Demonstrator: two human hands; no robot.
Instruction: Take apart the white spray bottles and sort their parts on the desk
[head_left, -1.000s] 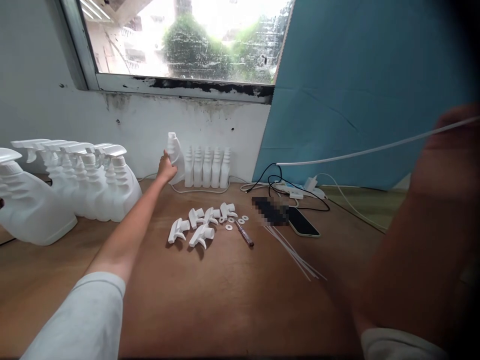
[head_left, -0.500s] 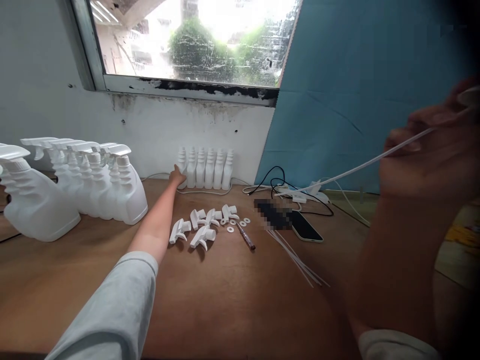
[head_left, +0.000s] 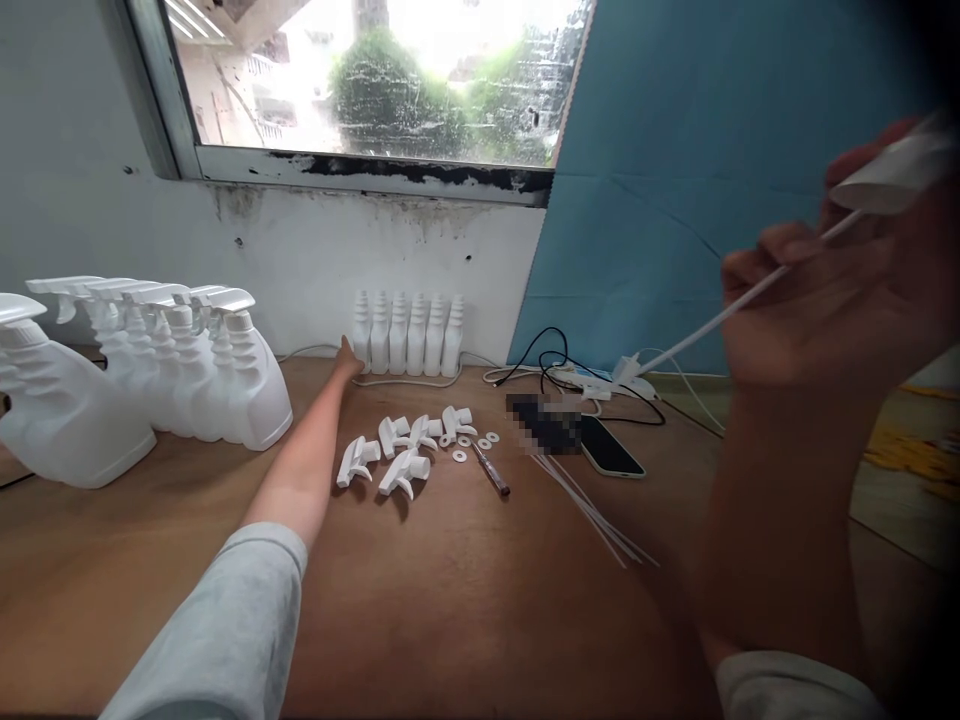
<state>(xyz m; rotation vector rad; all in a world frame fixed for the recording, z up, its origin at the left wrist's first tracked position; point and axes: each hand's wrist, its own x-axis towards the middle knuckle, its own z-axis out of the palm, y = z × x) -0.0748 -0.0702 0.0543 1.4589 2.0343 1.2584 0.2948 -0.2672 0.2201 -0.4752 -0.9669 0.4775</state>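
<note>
My left hand (head_left: 346, 361) reaches far forward to the left end of a row of small white bottles (head_left: 397, 345) against the wall. It is right at the leftmost bottle (head_left: 361, 340); one digit points up, and the other fingers are hidden, so its grip cannot be made out. Raised at the right, my right hand (head_left: 832, 290) is closed on a white trigger sprayer head (head_left: 892, 175), partly out of frame and blurred. Its thin white dip tube (head_left: 697, 333) slants down to the left between the fingers.
Several loose sprayer heads (head_left: 405, 472), white washers (head_left: 460, 456) and a screwdriver (head_left: 492, 470) lie mid-table. Thin white tubes (head_left: 592, 515) and a phone (head_left: 611, 446) are to the right, near cables and a power strip (head_left: 637, 386). Large spray bottles (head_left: 259, 390) stand at the left.
My right hand has turned and shifted left, bringing more of the sprayer head into view; its tube has moved right. My left hand has slid slightly left, from the leftmost bottle's front to its side.
</note>
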